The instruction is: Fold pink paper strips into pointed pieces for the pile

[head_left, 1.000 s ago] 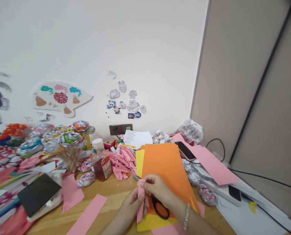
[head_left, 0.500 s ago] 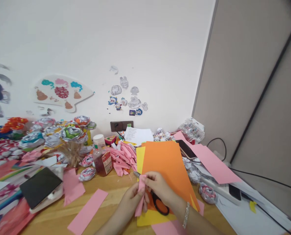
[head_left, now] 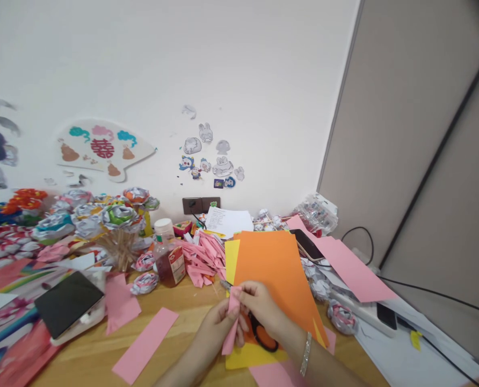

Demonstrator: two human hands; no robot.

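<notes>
Both hands pinch a narrow folded pink paper strip (head_left: 232, 322) held upright over the desk. My left hand (head_left: 219, 325) grips its lower half from the left, fingers closed. My right hand (head_left: 260, 306), with a silver bracelet on the wrist, pinches the strip's top edge. Under the hands lie black-handled scissors (head_left: 261, 336) on an orange sheet (head_left: 275, 269) and a yellow sheet (head_left: 243, 357).
A loose pink strip (head_left: 145, 345) lies on the wooden desk (head_left: 191, 314) to the left. A pile of folded pink pieces (head_left: 203, 260), a small bottle (head_left: 169, 260), paper roses on sticks (head_left: 114, 226), a black tablet (head_left: 68, 303), a phone (head_left: 306, 245) and cables surround the work spot.
The view has shifted slightly; my hands stay in place, working the top of the pink strip with small finger movements.
</notes>
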